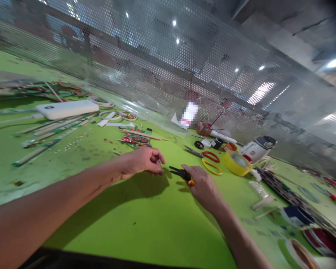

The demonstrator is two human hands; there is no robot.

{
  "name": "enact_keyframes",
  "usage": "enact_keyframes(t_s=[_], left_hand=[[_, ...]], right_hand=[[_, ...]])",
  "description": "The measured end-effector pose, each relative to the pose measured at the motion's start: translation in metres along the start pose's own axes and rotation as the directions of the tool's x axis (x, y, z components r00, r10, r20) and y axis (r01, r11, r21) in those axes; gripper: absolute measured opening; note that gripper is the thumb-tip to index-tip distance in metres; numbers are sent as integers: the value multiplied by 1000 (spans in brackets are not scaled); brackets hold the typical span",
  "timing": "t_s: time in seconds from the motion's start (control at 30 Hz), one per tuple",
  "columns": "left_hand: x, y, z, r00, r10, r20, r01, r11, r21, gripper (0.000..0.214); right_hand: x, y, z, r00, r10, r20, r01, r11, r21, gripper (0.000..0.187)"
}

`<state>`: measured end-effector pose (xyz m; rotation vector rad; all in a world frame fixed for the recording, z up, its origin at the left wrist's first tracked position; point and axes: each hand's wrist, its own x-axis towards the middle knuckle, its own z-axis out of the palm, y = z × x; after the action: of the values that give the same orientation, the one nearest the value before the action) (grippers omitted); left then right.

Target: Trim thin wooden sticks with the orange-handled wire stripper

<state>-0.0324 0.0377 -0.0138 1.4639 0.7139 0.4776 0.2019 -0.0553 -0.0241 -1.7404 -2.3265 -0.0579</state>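
Note:
My right hand [202, 184] is wrapped round a pair of pliers [180, 172] with black jaws and an orange handle. Their jaws are parted and point left, with nothing visible between them. Just left of the jaw tips, my left hand [145, 160] is closed in a pinch above the green table [145, 235]. Whatever is between its fingertips is too small to make out. Behind my left hand lies a small pile of green and red decorated pieces [136, 140], with a wooden stick [145, 133] across it. Scissors [204, 155] with red and yellow handles lie beyond my right hand.
A yellow tape roll [236, 163] and a white bottle [258, 147] stand at the right, before open paint cans [296, 216]. Left are a white power strip [67, 109], wooden strips [39, 150] and white rings [111, 116]. A lit phone [189, 115] leans against the perforated screen [145, 56].

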Motion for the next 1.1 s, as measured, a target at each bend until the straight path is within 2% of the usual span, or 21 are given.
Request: enact_keyframes(t_s=[0.17, 0.33, 0.8, 1.1], left_hand=[[2, -2, 4, 1000, 23, 6, -23, 998, 57, 41], [2, -1, 6, 998, 53, -24, -50, 990, 134, 37], [2, -2, 4, 996, 79, -29, -72, 980, 186, 32], [5, -3, 2, 998, 58, -15, -53, 977, 208, 34]], right_hand=[[-3, -7, -7, 997, 79, -4, -80, 997, -23, 37], [-6, -14, -10, 995, 101, 6, -101, 994, -44, 26], [-7, -11, -13, 996, 86, 38, -85, 996, -40, 27], [-7, -15, -14, 993, 85, 79, -81, 996, -42, 41]])
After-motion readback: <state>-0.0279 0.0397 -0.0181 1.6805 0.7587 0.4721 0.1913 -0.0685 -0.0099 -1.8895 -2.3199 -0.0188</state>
